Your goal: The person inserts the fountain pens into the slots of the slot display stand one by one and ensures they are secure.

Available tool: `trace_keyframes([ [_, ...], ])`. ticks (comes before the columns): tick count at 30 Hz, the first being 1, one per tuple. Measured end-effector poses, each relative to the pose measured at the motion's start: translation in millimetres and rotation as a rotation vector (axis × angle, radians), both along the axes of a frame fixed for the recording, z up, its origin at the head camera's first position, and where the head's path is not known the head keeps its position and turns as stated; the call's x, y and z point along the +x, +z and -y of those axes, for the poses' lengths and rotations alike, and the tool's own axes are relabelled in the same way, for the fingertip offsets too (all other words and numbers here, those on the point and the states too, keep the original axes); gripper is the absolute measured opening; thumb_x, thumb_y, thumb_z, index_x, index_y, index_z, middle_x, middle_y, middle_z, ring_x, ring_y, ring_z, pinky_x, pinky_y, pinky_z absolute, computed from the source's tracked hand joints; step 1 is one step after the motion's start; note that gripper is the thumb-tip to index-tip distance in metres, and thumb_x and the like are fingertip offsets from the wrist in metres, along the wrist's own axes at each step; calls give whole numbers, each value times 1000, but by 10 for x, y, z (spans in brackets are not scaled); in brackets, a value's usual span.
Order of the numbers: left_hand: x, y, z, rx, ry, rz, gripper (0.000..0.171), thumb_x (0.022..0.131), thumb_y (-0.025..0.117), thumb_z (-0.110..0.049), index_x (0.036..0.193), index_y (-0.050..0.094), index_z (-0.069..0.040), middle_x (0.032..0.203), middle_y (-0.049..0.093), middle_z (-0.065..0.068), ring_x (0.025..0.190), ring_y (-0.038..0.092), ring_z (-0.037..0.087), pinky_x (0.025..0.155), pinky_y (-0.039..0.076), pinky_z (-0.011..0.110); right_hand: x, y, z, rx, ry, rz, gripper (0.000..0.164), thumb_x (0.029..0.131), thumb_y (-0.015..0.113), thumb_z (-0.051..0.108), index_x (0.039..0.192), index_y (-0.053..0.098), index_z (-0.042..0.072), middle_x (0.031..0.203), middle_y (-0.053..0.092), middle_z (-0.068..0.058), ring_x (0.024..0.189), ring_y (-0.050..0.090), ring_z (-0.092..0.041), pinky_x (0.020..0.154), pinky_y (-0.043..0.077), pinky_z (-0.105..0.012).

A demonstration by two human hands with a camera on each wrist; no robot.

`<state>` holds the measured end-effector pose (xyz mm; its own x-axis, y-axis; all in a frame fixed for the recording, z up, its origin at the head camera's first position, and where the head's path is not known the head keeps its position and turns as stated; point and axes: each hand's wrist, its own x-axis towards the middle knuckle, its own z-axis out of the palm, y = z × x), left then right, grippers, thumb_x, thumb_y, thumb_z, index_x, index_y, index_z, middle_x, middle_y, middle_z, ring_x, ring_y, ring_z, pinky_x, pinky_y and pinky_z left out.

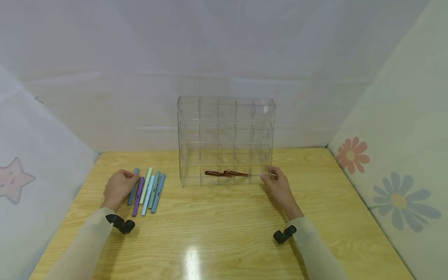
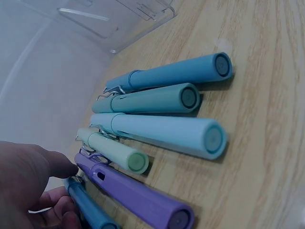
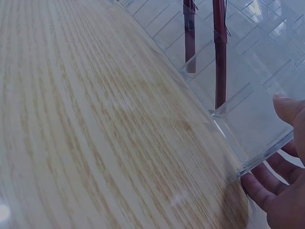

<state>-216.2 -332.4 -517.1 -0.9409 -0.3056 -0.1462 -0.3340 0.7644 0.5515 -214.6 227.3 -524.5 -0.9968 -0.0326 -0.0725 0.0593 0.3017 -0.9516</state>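
My left hand [image 1: 118,189] is at the left end of a group of pens, its thumb and fingers pinching the clip end of a dark blue pen [image 2: 90,206]. Right beside that one lies a purple pen [image 1: 138,197]. Pale green [image 1: 145,186], light blue [image 1: 147,196], teal [image 1: 154,190] and blue [image 1: 158,193] pens follow to the right. A clear compartment rack [image 1: 180,155] stands upright at the back, with two dark red pens [image 1: 239,173] lying in its bottom row. My right hand [image 1: 281,191] grips the rack's lower right edge, thumb in front, fingers around the side.
The wooden table [image 1: 217,233] runs up to a white cloth wall [image 1: 140,97] close behind the rack. Cloth sides stand at left and right, the right one printed with flowers [image 1: 399,201].
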Motion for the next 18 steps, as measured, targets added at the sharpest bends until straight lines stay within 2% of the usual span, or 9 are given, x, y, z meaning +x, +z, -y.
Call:
trace_keyframes([
  [3, -29, 4, -3, 3, 2, 5, 53, 103, 59, -45, 125, 65, 3, 125, 70, 29, 86, 68, 30, 58, 47, 30, -6, 24, -1, -2, -8, 3, 68, 107, 65, 43, 158, 41, 5, 157, 49, -18, 137, 55, -36, 106, 54, -43],
  [8, 23, 1, 2, 5, 34, -2, 53, 102, 60, -47, 124, 67, 1, 124, 72, 27, 85, 68, 29, 60, 46, 32, 3, 12, 17, -1, -7, 1, 69, 107, 66, 43, 158, 41, 4, 158, 48, -19, 138, 55, -37, 109, 54, -48],
  [18, 96, 71, 31, 73, 53, -82, 54, 104, 60, -44, 126, 66, 5, 119, 71, 29, 85, 66, 28, 62, 48, 29, 5, 30, 3, 18, -2, 2, 72, 107, 65, 45, 159, 39, 4, 161, 45, -20, 143, 52, -38, 111, 52, -51],
])
